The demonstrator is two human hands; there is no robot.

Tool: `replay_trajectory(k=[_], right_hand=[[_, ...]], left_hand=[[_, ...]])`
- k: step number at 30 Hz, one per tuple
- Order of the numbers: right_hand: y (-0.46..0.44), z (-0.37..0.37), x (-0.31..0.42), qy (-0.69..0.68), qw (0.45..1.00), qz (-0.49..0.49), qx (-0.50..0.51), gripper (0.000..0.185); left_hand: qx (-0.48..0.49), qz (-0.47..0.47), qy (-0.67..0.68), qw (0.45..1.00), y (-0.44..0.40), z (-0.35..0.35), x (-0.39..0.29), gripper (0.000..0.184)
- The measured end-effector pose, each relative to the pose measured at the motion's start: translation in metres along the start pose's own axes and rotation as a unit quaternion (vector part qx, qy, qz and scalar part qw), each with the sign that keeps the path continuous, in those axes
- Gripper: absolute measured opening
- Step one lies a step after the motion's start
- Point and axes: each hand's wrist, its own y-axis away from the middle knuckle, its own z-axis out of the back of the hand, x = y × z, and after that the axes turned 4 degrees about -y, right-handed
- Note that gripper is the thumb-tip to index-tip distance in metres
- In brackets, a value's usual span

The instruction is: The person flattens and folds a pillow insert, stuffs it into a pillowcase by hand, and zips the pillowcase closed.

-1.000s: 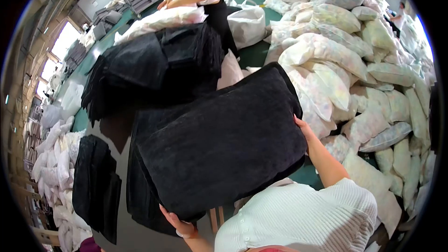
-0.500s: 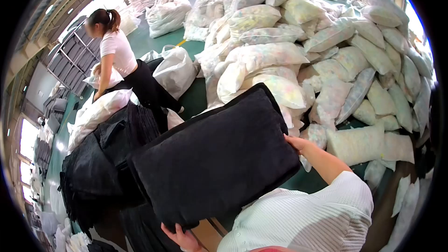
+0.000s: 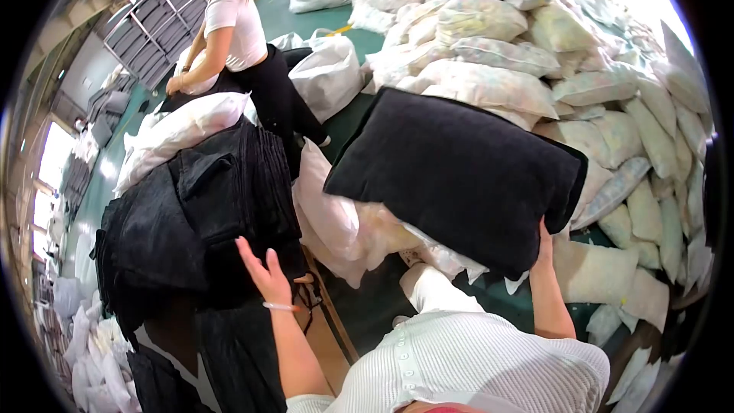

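Note:
A plump black rectangular cushion (image 3: 459, 176) is out in front of me, tilted, above white pillows on the floor. My right hand (image 3: 543, 248) grips its lower right edge; part of the fingers is hidden behind the fabric. My left hand (image 3: 265, 274) is off the cushion, empty, with fingers stretched out and thumb apart. It is close to the front of a thick stack of folded black fabric (image 3: 191, 222). On top of that stack, at the back, rests a filled white pillow (image 3: 183, 122).
A large heap of filled white pillows (image 3: 497, 57) rises at the back right. A co-worker (image 3: 237, 30) stands beyond the stack with hands on a white item. Close by are an open white sack (image 3: 329, 76), a brown board edge (image 3: 329, 306) and leaning white pillows (image 3: 325, 210).
The cushion has moved right and away from me and turned. My left hand has let go of its lower left corner and lifted toward the black stack. My right hand still holds on.

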Motion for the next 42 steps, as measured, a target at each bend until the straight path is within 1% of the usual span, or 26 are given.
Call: replay_trajectory(k=[1, 2, 4, 6, 7, 10, 14, 18, 20, 22, 23, 24, 25, 26, 27, 28, 29, 30, 31, 32, 34, 35, 37, 38, 40, 42], right_hand=[[-0.021, -0.002, -0.002, 0.002, 1.000, -0.008, -0.001, 0.055], [-0.047, 0.000, -0.005, -0.016, 1.000, 0.003, 0.016, 0.055], [-0.095, -0.005, -0.015, -0.038, 0.999, 0.009, 0.032, 0.055], [-0.155, -0.025, -0.026, -0.065, 0.997, 0.025, -0.016, 0.056], [-0.184, -0.034, -0.030, -0.066, 0.998, 0.016, -0.013, 0.056], [-0.271, -0.071, -0.049, -0.080, 0.996, 0.012, -0.045, 0.055], [-0.398, -0.152, -0.072, -0.084, 0.995, -0.005, -0.043, 0.052], [-0.519, -0.249, -0.109, -0.081, 0.993, -0.035, -0.083, 0.046], [-0.579, -0.300, -0.138, -0.084, 0.995, 0.034, -0.035, 0.046], [-0.635, -0.368, -0.160, -0.121, 0.993, -0.002, 0.016, 0.046], [-0.669, -0.405, -0.177, -0.148, 0.985, 0.024, 0.083, 0.046], [-0.704, -0.453, -0.195, -0.115, 0.990, 0.053, 0.057, 0.047], [-0.732, -0.499, -0.212, -0.103, 0.986, 0.093, 0.095, 0.047], [-0.747, -0.547, -0.228, -0.092, 0.985, 0.093, 0.108, 0.056], [-0.780, -0.579, -0.252, -0.077, 0.976, 0.101, 0.179, 0.063], [-0.801, -0.603, -0.271, 0.028, 0.979, 0.041, 0.198, 0.063], [-0.805, -0.614, -0.293, 0.195, 0.959, 0.017, 0.205, 0.061], [-0.807, -0.622, -0.314, 0.357, 0.911, -0.004, 0.206, 0.060], [-0.822, -0.613, -0.340, 0.549, 0.791, -0.020, 0.270, 0.058], [-0.832, -0.585, -0.363, 0.620, 0.728, -0.025, 0.292, 0.055], [-0.848, -0.531, -0.409, 0.739, 0.579, -0.022, 0.344, 0.050], [-0.840, -0.500, -0.419, 0.754, 0.542, -0.048, 0.369, 0.046], [-0.840, -0.433, -0.442, 0.766, 0.492, -0.138, 0.389, 0.040], [-0.824, -0.412, -0.438, 0.757, 0.490, -0.189, 0.390, 0.038], [-0.803, -0.356, -0.429, 0.692, 0.568, -0.261, 0.361, 0.033], [-0.809, -0.295, -0.432, 0.671, 0.540, -0.270, 0.431, 0.030]], left_hand=[[-0.041, -0.035, -0.105, 0.993, -0.016, -0.001, 0.013, 0.062], [-0.080, -0.072, -0.208, 0.972, -0.033, -0.002, 0.025, 0.062], [-0.104, -0.057, -0.316, 0.941, -0.060, -0.007, 0.044, 0.064], [-0.085, 0.008, -0.316, 0.945, -0.077, -0.019, 0.063, 0.063], [-0.077, 0.026, -0.346, 0.935, -0.078, -0.022, 0.070, 0.063], [-0.089, 0.047, -0.427, 0.898, -0.080, -0.040, 0.072, 0.065], [-0.070, 0.102, -0.469, 0.875, -0.082, -0.049, 0.065, 0.065], [-0.059, 0.161, -0.493, 0.853, -0.091, -0.060, 0.056, 0.067], [-0.056, 0.185, -0.500, 0.844, -0.093, -0.063, 0.052, 0.067], [-0.052, 0.206, -0.500, 0.840, -0.096, -0.066, 0.049, 0.070], [-0.054, 0.206, -0.504, 0.837, -0.097, -0.067, 0.049, 0.072], [-0.060, 0.211, -0.505, 0.835, -0.099, -0.069, 0.048, 0.072], [-0.055, 0.217, -0.505, 0.833, -0.100, -0.071, 0.046, 0.073], [-0.053, 0.222, -0.507, 0.831, -0.102, -0.073, 0.045, 0.075], [-0.058, 0.241, -0.497, 0.832, -0.105, -0.075, 0.044, 0.076], [-0.069, 0.246, -0.504, 0.825, -0.108, -0.077, 0.041, 0.076], [-0.065, 0.262, -0.500, 0.823, -0.110, -0.080, 0.039, 0.076], [-0.057, 0.278, -0.496, 0.820, -0.110, -0.080, 0.037, 0.076], [-0.063, 0.283, -0.502, 0.815, -0.110, -0.081, 0.037, 0.076], [-0.066, 0.283, -0.501, 0.815, -0.110, -0.083, 0.038, 0.077], [-0.064, 0.287, -0.503, 0.813, -0.110, -0.084, 0.037, 0.077], [-0.060, 0.282, -0.501, 0.816, -0.111, -0.083, 0.035, 0.077], [-0.053, 0.277, -0.496, 0.821, -0.112, -0.083, 0.039, 0.077], [-0.054, 0.276, -0.499, 0.820, -0.110, -0.082, 0.042, 0.076], [-0.052, 0.281, -0.500, 0.817, -0.107, -0.082, 0.046, 0.076], [-0.061, 0.279, -0.500, 0.818, -0.108, -0.083, 0.049, 0.074]])
